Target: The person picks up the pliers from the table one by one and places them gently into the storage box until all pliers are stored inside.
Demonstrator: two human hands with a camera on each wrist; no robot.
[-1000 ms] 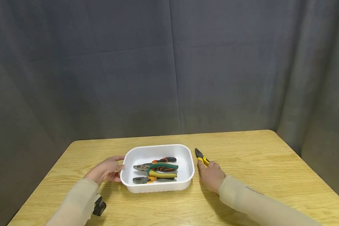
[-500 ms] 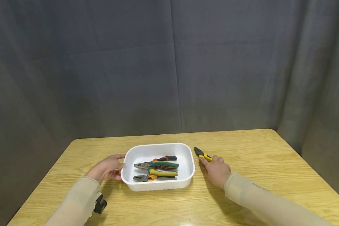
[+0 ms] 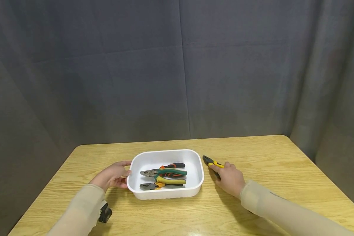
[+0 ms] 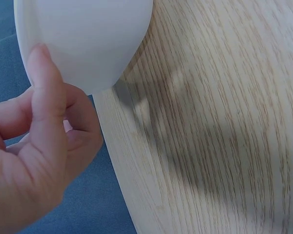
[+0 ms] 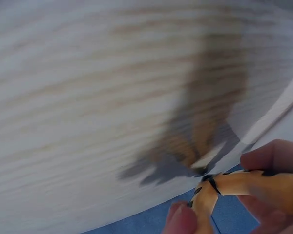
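Observation:
A white plastic tray (image 3: 165, 193) is on the wooden table, and my left hand (image 3: 113, 175) grips its left end. In the left wrist view the left thumb (image 4: 46, 83) lies against the tray's rim, with the other fingers bent beside it. My right hand (image 3: 230, 180) holds combination pliers (image 3: 207, 160) just right of the tray, their dark head pointing away to the left. Their yellow-and-black handles (image 5: 268, 190) sit between thumb and fingers in the right wrist view. Inside the tray lie pliers with green and yellow handles (image 3: 174, 171), orange-and-black handles (image 3: 177, 165), and dark-headed pliers (image 3: 147, 186).
The wooden table (image 3: 283, 170) extends to both sides of the tray. A dark grey curtain (image 3: 135, 82) hangs behind it and at the sides. A small black device (image 3: 105, 213) is at the left wrist.
My right hand has shifted right, away from the tray, and the pliers in it lie at more of a slant. My left hand stays on the tray.

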